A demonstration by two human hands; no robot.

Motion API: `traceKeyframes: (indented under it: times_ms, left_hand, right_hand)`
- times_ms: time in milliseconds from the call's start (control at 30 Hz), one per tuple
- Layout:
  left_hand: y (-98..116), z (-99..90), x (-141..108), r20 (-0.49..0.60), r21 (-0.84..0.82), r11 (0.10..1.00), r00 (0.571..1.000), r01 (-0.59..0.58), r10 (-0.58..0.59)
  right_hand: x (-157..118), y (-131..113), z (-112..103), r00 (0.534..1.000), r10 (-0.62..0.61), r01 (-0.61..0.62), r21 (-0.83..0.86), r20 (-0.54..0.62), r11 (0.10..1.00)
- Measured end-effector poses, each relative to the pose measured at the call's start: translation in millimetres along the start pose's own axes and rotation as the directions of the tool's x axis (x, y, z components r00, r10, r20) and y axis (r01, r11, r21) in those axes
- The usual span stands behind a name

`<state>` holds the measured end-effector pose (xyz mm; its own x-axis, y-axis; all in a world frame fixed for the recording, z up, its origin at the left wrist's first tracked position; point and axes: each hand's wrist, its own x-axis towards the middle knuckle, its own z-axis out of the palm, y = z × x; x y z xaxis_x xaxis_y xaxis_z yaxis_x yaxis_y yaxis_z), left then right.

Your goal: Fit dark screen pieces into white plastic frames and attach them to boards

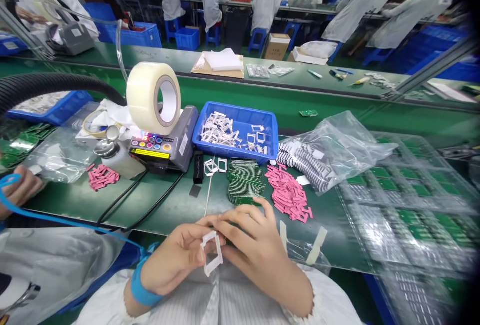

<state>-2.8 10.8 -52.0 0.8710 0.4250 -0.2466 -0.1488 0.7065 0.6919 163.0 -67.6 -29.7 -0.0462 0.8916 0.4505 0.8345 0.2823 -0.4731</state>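
Over the long green assembly bench (pixel 165 210), the left hand (pixel 176 252), with a blue wrist strap (pixel 144 285), and the right hand (pixel 255 247) work close together, the left pinching a thin white rectangular foam frame (pixel 218 252), light and apparently soft, best held by its narrow rim, while the right's grip is hidden.

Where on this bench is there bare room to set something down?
Green mat shows between the black cable and the thin white rod, and again left of the cables, below the pink strips. It is crowded around the blue tray and the stack of green circuit boards.
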Motion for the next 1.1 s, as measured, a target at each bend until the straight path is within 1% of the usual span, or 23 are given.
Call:
traceKeyframes:
  times_ms: [67, 133, 167, 233, 300, 333, 367, 433, 500, 533, 600, 700, 767, 833, 900, 933, 1000, 1100]
  left_hand:
    - [1.4, -0.6, -0.3, 0.01, -0.068, 0.998, 1.0, 0.01, -0.01]
    - [2.5, -2.2, -0.3, 0.065, -0.166, 0.985, 0.997, 0.046, -0.036]
    - [2.8, -2.7, -0.1, 0.105, -0.207, 0.975, 0.993, 0.075, -0.054]
    - [2.6, -2.8, 0.9, 0.182, -0.266, 0.957, 0.981, 0.116, -0.068]
    - [1.5, -1.2, 2.2, 0.251, -0.299, 0.948, 0.967, 0.109, -0.032]
    - [0.9, 0.0, 2.7, 0.277, -0.308, 0.947, 0.961, 0.092, -0.003]
    - [0.5, 1.2, 3.0, 0.291, -0.315, 0.946, 0.956, 0.073, 0.023]
    - [0.3, 3.3, 3.1, 0.315, -0.318, 0.947, 0.947, 0.044, 0.061]
    - [1.3, 4.9, 2.9, 0.31, -0.314, 0.949, 0.948, 0.031, 0.072]
    - [2.3, 5.5, 2.7, 0.299, -0.311, 0.95, 0.951, 0.023, 0.074]
    - [4.5, 6.7, 2.2, 0.271, -0.296, 0.955, 0.959, 0.006, 0.078]
    - [7.5, 8.3, 0.9, 0.229, -0.251, 0.968, 0.97, -0.025, 0.084]
    - [9.3, 8.6, -0.7, 0.193, -0.167, 0.985, 0.978, -0.044, 0.077]
    - [11.5, 8.3, -2.5, 0.164, -0.019, 0.998, 0.984, -0.067, 0.069]
    - [14.2, 7.9, -4.0, 0.175, 0.138, 0.986, 0.982, -0.094, 0.069]
    - [15.4, 7.8, -4.5, 0.194, 0.195, 0.974, 0.978, -0.111, 0.073]
    - [17.2, 8.3, -4.9, 0.223, 0.252, 0.957, 0.971, -0.145, 0.088]
    - [16.9, 8.5, -5.0, 0.251, 0.269, 0.942, 0.959, -0.202, 0.134]
  right_hand:
    - [0.6, 2.1, 3.8, 0.998, 0.051, -0.046, 0.096, -0.048, 0.994]
    - [-1.3, 4.8, 7.3, 0.988, 0.133, -0.105, 0.301, -0.073, 0.948]
    - [-2.7, 5.6, 9.2, 0.981, 0.179, -0.128, 0.438, -0.076, 0.89]
    - [-5.1, 5.4, 13.9, 0.966, 0.253, -0.144, 0.693, -0.058, 0.706]
    - [-6.5, 3.5, 19.8, 0.958, 0.284, -0.126, 0.844, -0.032, 0.521]
    - [-6.8, 2.4, 22.7, 0.959, 0.283, -0.11, 0.88, -0.028, 0.462]
    - [-6.8, 1.5, 25.2, 0.96, 0.277, -0.096, 0.899, -0.029, 0.428]
    - [-6.4, 0.4, 28.5, 0.962, 0.27, -0.079, 0.91, -0.037, 0.407]
    - [-6.0, 0.4, 28.7, 0.965, 0.261, -0.085, 0.898, -0.034, 0.431]
    - [-5.9, 0.7, 27.7, 0.966, 0.255, -0.096, 0.884, -0.028, 0.458]
    - [-5.7, 1.4, 23.6, 0.968, 0.249, -0.103, 0.842, -0.039, 0.53]
    - [-4.7, 1.1, 13.1, 0.957, 0.267, -0.098, 0.747, -0.109, 0.657]
    - [-2.9, -0.6, 4.6, 0.95, 0.272, -0.113, 0.644, -0.153, 0.757]
    - [-0.3, -3.1, -3.2, 0.953, 0.247, -0.13, 0.496, -0.177, 0.858]
    - [2.3, -5.8, -9.1, 0.964, 0.202, -0.131, 0.352, -0.174, 0.927]
    - [3.2, -7.0, -11.0, 0.968, 0.182, -0.127, 0.293, -0.171, 0.948]
    - [4.1, -8.5, -12.8, 0.973, 0.164, -0.127, 0.219, -0.163, 0.968]
    - [3.7, -8.9, -12.6, 0.973, 0.168, -0.136, 0.195, -0.157, 0.971]
